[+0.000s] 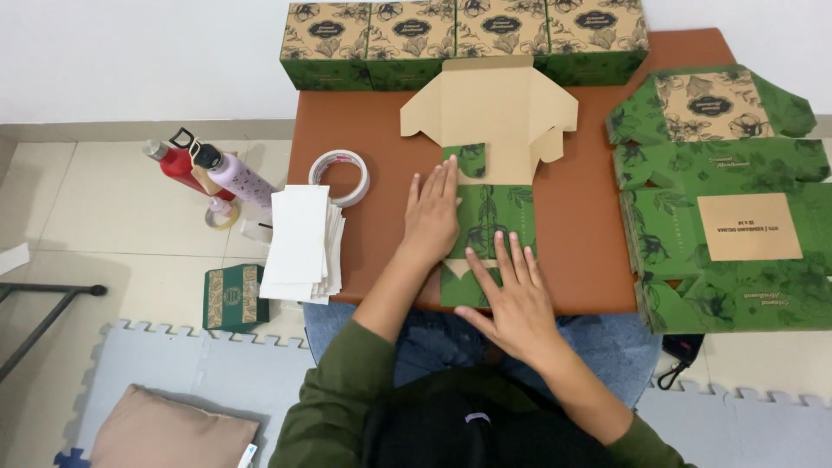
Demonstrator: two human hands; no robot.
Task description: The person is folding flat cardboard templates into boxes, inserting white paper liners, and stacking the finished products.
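**A:** So where was the box at that point?

**B:** The unfolded green cardboard box blank with the leaf print [487, 217] lay flat in the middle of the frame, on the low reddish-brown table [581, 217], its plain tan flaps pointing up-frame. The left hand [431, 217] was pressed flat on its left edge, fingers [438, 178] straight and close together. The right hand [516, 295] lay palm-down on the near end, fingers a bit spread. Nothing pinched.

**A:** And around it?

**B:** A row of assembled green and tan boxes [459, 39] along the top of the frame, a stack of flat green blanks [719, 234] on the right, a roll of clear tape [340, 178] and a stack of white paper sheets [299, 243] at centre-left.
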